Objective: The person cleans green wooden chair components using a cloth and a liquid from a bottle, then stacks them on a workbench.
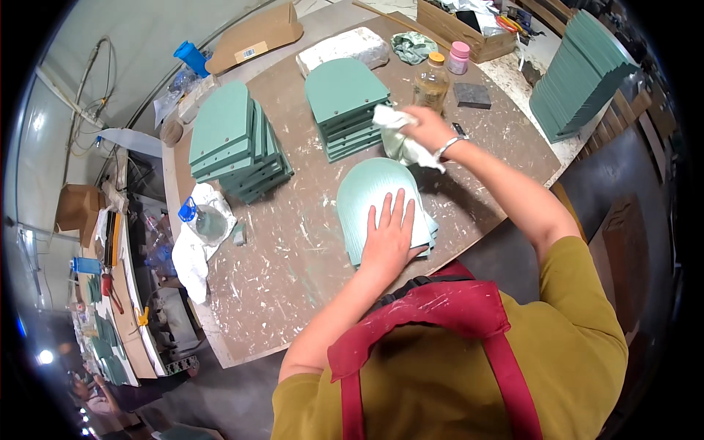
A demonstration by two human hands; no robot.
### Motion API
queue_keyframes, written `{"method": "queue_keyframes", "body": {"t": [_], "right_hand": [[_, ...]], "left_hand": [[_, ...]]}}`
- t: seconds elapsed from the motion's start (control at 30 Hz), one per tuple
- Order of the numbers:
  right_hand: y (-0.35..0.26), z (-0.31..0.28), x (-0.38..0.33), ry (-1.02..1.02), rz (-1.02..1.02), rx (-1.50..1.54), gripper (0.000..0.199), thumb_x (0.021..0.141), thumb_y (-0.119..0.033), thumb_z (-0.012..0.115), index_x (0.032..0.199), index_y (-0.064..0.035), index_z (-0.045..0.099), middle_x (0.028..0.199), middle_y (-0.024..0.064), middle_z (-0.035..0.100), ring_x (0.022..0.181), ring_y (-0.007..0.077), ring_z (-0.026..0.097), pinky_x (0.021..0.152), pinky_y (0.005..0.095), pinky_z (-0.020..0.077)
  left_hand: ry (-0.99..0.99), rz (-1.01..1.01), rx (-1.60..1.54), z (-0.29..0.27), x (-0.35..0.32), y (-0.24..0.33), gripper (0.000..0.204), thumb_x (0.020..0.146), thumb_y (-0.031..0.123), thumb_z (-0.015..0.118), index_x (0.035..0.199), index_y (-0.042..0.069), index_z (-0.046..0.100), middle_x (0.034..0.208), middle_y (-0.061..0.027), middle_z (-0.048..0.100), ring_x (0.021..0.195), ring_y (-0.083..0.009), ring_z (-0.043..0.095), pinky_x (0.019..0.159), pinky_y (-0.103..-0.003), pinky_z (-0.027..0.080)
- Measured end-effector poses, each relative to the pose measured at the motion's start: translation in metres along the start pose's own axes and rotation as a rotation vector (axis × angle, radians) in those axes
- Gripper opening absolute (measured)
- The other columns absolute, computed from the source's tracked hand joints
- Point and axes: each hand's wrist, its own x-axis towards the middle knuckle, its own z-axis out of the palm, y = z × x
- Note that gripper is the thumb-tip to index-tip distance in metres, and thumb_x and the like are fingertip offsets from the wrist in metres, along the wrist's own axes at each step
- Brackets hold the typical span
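My left hand [389, 238] lies flat with fingers spread on a pale green round-topped panel [370, 183], whose surface shines with fine streaks. Other panels show beneath its right edge. Gripped in my right hand [431, 132] is a crumpled white cloth [400, 139], raised just beyond the panel's far edge. Close behind that hand stands a clear bottle with an orange cap [431, 82]. Two stacks of matching green panels with small screw holes sit farther off, one stack [346, 92] near the cloth and the other [221, 132] to the left.
The scuffed brown worktable [293, 257] holds a clear jug with a blue cap [207, 220] on a white cloth at left. Toward the back are a pink bottle [458, 57], a dark grey block [472, 95] and a wooden box [469, 37]. A tall green panel stack [579, 81] stands at right.
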Motion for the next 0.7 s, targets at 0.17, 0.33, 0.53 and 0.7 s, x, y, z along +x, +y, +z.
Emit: {"method": "queue_keyframes", "body": {"t": [0.17,0.33,0.53,0.7], "right_hand": [[0.012,-0.04,-0.029,0.173,0.186,0.647,0.033,0.085,-0.009,0.061,0.116,0.002,0.056,0.103,0.0076,0.064,0.089,0.0144,0.063,0.077,0.0281,0.0504],[0.015,-0.048,-0.058,0.296,0.27,0.825,0.035,0.087,-0.008,0.059,0.119,0.0038,0.053,0.109,0.0092,0.063,0.092,0.0155,0.064,0.078,0.0286,0.0518],[-0.123,-0.035,-0.072,0.112,-0.218,0.467,0.031,0.08,-0.006,0.061,0.111,-0.0022,0.058,0.101,0.0088,0.062,0.085,0.0185,0.064,0.076,0.029,0.0514],[-0.173,0.018,-0.072,0.04,-0.863,-0.225,0.038,0.074,-0.005,0.057,0.112,-0.0099,0.06,0.106,0.0134,0.057,0.099,0.0321,0.057,0.085,0.0385,0.0473]], "left_hand": [[0.19,0.095,-0.152,-0.019,-0.017,-0.009,0.076,0.068,0.02,0.074,0.134,0.002,0.041,0.139,-0.0183,0.041,0.125,-0.0344,0.044,0.1,-0.043,0.039],[0.688,-0.582,-1.079,-0.107,-0.016,-0.048,0.03,0.099,0.023,0.045,0.11,-0.002,0.056,0.1,-0.0101,0.063,0.087,-0.0144,0.059,0.078,-0.03,0.047],[0.701,-0.515,-1.489,-0.094,-0.022,-0.075,0.033,0.1,0.021,0.042,0.121,-0.003,0.05,0.111,-0.0101,0.059,0.1,-0.0145,0.056,0.087,-0.028,0.045],[0.864,-0.583,-1.181,-0.09,-0.002,-0.037,0.036,0.099,0.024,0.045,0.124,-0.003,0.049,0.109,-0.0095,0.059,0.099,-0.018,0.058,0.086,-0.031,0.048]]}}
